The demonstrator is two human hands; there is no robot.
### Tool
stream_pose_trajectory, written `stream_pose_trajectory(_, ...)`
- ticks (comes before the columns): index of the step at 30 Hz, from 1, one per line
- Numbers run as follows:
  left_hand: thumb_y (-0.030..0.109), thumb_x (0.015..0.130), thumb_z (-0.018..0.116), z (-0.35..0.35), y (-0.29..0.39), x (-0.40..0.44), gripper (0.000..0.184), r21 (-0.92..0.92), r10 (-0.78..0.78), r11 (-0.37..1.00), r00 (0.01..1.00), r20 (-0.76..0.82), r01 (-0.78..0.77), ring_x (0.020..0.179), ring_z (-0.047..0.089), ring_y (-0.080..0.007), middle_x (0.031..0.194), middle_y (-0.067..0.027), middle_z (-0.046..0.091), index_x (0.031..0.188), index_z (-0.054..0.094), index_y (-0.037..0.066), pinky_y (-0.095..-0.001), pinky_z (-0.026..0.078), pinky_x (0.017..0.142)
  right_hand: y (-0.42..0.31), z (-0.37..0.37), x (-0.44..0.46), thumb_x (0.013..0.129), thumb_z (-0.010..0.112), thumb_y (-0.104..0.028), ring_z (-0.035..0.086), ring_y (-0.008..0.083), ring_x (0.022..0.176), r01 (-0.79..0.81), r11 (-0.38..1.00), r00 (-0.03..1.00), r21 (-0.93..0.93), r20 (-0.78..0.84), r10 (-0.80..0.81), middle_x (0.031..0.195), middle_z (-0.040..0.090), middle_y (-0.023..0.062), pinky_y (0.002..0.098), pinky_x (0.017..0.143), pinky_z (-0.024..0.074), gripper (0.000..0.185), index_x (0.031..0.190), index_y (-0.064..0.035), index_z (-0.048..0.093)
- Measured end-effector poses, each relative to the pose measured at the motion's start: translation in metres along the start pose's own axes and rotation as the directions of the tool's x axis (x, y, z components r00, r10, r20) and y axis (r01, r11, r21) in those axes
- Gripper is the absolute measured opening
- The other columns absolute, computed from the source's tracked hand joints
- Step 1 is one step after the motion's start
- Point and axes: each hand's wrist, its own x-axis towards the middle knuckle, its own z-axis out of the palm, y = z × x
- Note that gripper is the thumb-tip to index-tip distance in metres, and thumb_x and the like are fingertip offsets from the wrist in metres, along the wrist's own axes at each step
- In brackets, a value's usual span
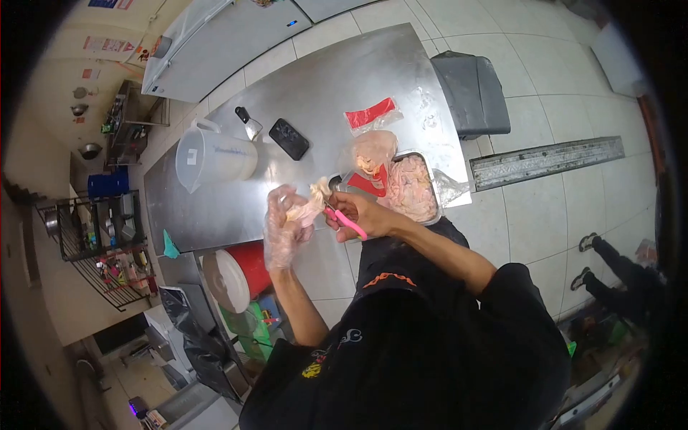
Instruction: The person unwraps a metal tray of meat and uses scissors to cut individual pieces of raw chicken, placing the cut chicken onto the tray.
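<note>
My left hand, in a clear plastic glove, is closed around a pale piece of raw chicken above the table's near edge. In my bare right hand is a pair of scissors with pink handles; their blades meet the chicken piece, and how far they are parted I cannot make out. Just right of this hand is a metal tray filled with raw chicken pieces. A clear bag of pale meat lies against the tray's far side, with red-printed plastic close to my right hand.
On the steel table are a plastic jug, a black phone, a black-handled tool and a red-and-clear packet. A red bucket stands below left. A grey bin adjoins the right end. Another person's legs show far right.
</note>
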Motion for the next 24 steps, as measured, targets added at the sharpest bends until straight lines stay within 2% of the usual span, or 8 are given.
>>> stream_pose_trajectory(4, 0.013, 0.077, 0.063, 0.009, -0.011, 0.013, 0.065, -0.042, -0.052, 0.998, 0.998, 0.047, 0.054, 0.057, 0.052, -0.0108, 0.083, -0.0059, 0.06, 0.137, 0.039, 0.005, -0.0212, 0.041, 0.05, -0.014, -0.001, -0.001, 0.065, 0.09, -0.021, 0.051, 0.0077, 0.083, -0.092, 0.982, 0.996, -0.167, -0.015, 0.091, 0.09, 0.054, -0.0014, 0.0232, 0.074, 0.0433, 0.055, 0.101, -0.0066, 0.051)
stream_pose_trajectory(5, 0.031, 0.082, 0.067, -0.009, -0.021, 0.02, 0.063, -0.013, 0.027, 1.0, 0.963, 0.269, -0.024, 0.079, 0.06, -0.013, 0.1, -0.0081, 0.062, 0.135, 0.043, 0.004, -0.0248, 0.05, 0.07, -0.017, -0.002, -0.001, 0.062, 0.091, -0.016, 0.051, 0.0079, 0.086, -0.121, 0.975, 0.993, -0.186, -0.032, 0.118, 0.093, 0.055, 0.0, 0.0245, 0.076, 0.0437, 0.059, 0.104, -0.007, 0.052)
stream_pose_trajectory(6, 0.031, 0.082, 0.067, -0.006, -0.025, 0.02, 0.063, -0.021, 0.032, 0.999, 0.964, 0.264, -0.027, 0.079, 0.06, -0.013, 0.1, -0.0081, 0.062, 0.135, 0.043, 0.004, -0.0248, 0.05, 0.07, -0.024, -0.002, -0.002, 0.062, 0.091, -0.016, 0.051, 0.0079, 0.086, -0.128, 0.973, 0.992, -0.192, -0.029, 0.125, 0.093, 0.055, 0.0, 0.0245, 0.076, 0.0437, 0.059, 0.104, -0.007, 0.052)
stream_pose_trajectory(8, 0.033, 0.086, 0.066, 0.004, -0.035, 0.021, 0.05, 0.071, -0.021, 0.997, 0.99, 0.142, 0.011, 0.08, 0.059, -0.0133, 0.098, -0.0053, 0.063, 0.123, 0.055, 0.002, -0.025, 0.049, 0.072, -0.037, 0.001, -0.005, 0.062, 0.091, -0.017, 0.053, 0.007, 0.085, -0.151, 0.956, 0.987, -0.25, -0.1, 0.13, 0.094, 0.057, -0.0002, 0.0239, 0.074, 0.0441, 0.054, 0.1, -0.007, 0.054)
stream_pose_trajectory(12, 0.027, 0.092, 0.057, -0.02, -0.077, 0.047, 0.028, 0.165, 0.042, 0.982, 0.955, 0.292, -0.094, 0.077, 0.055, -0.0128, 0.089, -0.0062, 0.062, 0.104, 0.061, 0.002, -0.0288, 0.045, 0.064, -0.038, 0.002, -0.008, 0.061, 0.092, -0.018, 0.054, 0.0048, 0.081, -0.161, 0.964, 0.982, -0.214, -0.133, 0.135, 0.088, 0.059, -0.0022, 0.0219, 0.069, 0.0435, 0.048, 0.092, -0.0079, 0.056)
stream_pose_trajectory(16, 0.04, 0.09, 0.057, 0.02, -0.066, 0.037, 0.033, 0.423, 0.366, 0.836, 0.929, 0.042, -0.349, 0.064, 0.047, -0.0117, 0.073, 0.0011, 0.05, 0.086, 0.057, 0.006, -0.0272, 0.037, 0.054, -0.023, -0.001, -0.009, 0.065, 0.09, -0.021, 0.049, 0.003, 0.063, -0.207, 0.944, 0.948, -0.258, -0.292, 0.128, 0.07, 0.058, -0.0046, 0.0201, 0.058, 0.0384, 0.04, 0.08, -0.0098, 0.055)
stream_pose_trajectory(20, 0.045, 0.089, 0.058, -0.006, -0.078, 0.042, 0.044, 0.563, 0.244, 0.754, 0.94, 0.239, -0.338, 0.064, 0.051, -0.0214, 0.074, -0.008, 0.056, 0.096, 0.059, 0.002, -0.036, 0.041, 0.059, -0.008, -0.002, -0.006, 0.068, 0.087, -0.014, 0.051, 0.0019, 0.066, -0.171, 0.98, 0.925, -0.101, -0.359, 0.124, 0.074, 0.06, -0.0042, 0.0194, 0.061, 0.0405, 0.033, 0.078, -0.0103, 0.056)
stream_pose_trajectory(24, 0.041, 0.089, 0.058, -0.011, -0.071, 0.035, 0.038, 0.66, 0.069, 0.735, 0.986, 0.155, -0.155, 0.07, 0.052, -0.0354, 0.076, -0.0146, 0.059, 0.097, 0.061, 0.004, -0.0447, 0.042, 0.068, 0.005, -0.003, -0.007, 0.07, 0.086, -0.013, 0.054, 0.0023, 0.069, -0.287, 0.95, 0.892, -0.124, -0.397, 0.218, 0.077, 0.063, -0.0029, 0.0194, 0.062, 0.0413, 0.032, 0.082, -0.0094, 0.056)
